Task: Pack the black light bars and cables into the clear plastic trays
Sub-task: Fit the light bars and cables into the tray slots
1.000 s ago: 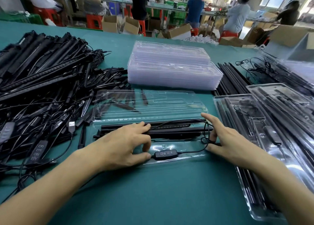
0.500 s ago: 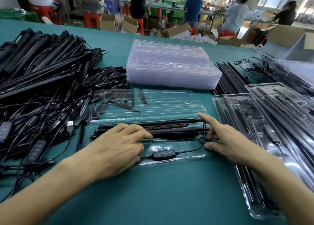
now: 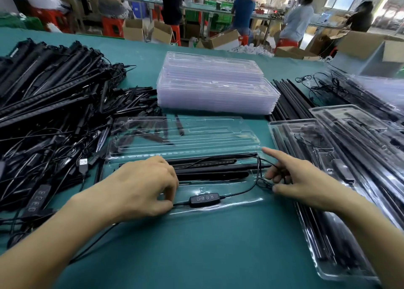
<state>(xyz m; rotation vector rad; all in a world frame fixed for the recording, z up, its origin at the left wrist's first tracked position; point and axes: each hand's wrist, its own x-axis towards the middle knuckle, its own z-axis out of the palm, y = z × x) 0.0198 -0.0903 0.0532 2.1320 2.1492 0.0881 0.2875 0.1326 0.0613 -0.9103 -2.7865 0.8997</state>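
Left hand (image 3: 140, 186) pinch on the cable (image 3: 238, 193) looked like the weak spot. If it let go early, I judged the springy cable could lift out of the open tray (image 3: 229, 204) and drag the inline controller (image 3: 204, 199) with it. Second risk: the cable loop at the tray's right end crossed over the light bars (image 3: 209, 168), so the hinged lid (image 3: 185, 140) could trap it on closing. The thin tray might also skid on the bench (image 3: 196, 245) under a sideways push.

Left hand: fingers curled, thumb and fingertips nipping the cable just left of the controller, knuckles over the tray's left end. Right hand (image 3: 306, 184): index finger straight, pointing at the tray's far right corner. Its thumb and the other curled fingers appeared to pinch the cable loop at the tray's right end.

The light bars lay lengthwise in the tray's middle channels, the controller in the near strip. Loose bars and cables (image 3: 54, 114) were heaped left of the tray. Empty trays (image 3: 214, 87) were stacked behind it, and filled trays (image 3: 349, 157) sat to its right.
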